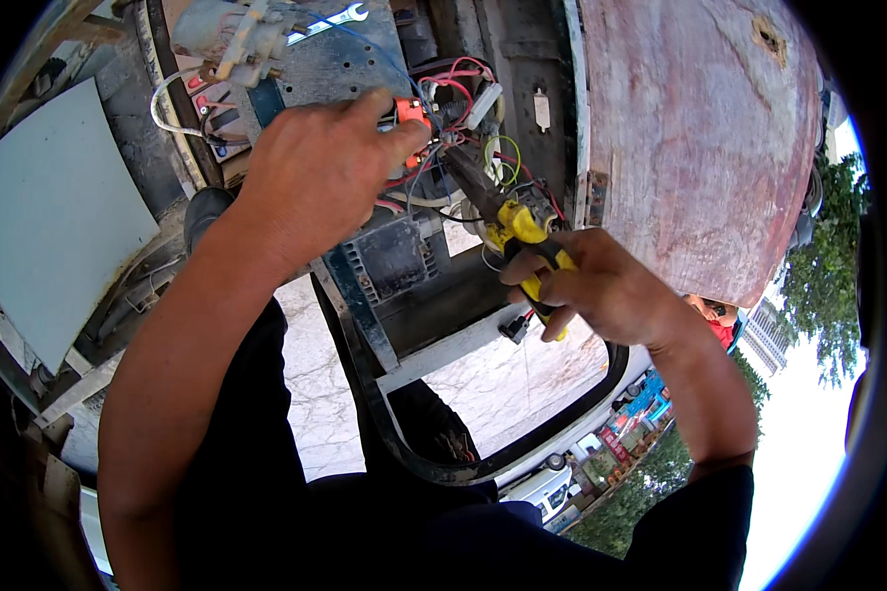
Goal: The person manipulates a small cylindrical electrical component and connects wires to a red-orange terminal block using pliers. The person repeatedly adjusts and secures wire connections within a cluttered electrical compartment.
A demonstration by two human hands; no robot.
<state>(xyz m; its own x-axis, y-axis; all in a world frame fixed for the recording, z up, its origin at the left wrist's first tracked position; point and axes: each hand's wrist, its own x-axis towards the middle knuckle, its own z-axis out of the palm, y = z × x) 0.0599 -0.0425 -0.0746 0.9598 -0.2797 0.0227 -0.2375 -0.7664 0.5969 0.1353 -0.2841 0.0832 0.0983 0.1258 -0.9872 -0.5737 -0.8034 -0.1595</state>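
My left hand (320,163) is closed, pinching a small orange electrical part (413,116) between thumb and fingers. Thin wires run from around that part into a tangle of red wires (453,81). In my right hand (609,288) are pliers with yellow and black handles (524,225), my fingers wrapped round the grips. The dark jaws (471,179) point up and left into the wiring, just right of the orange part. Whether they grip a wire, I cannot tell. A yellow-green wire (511,163) loops beside the jaws.
An open-ended wrench (327,24) lies on the metal plate beyond my left hand, beside a grey motor-like unit (212,32). A black finned box (394,262) sits below the wiring. Worn reddish panel (695,128) stands right; black-edged frame (409,455) is nearest me.
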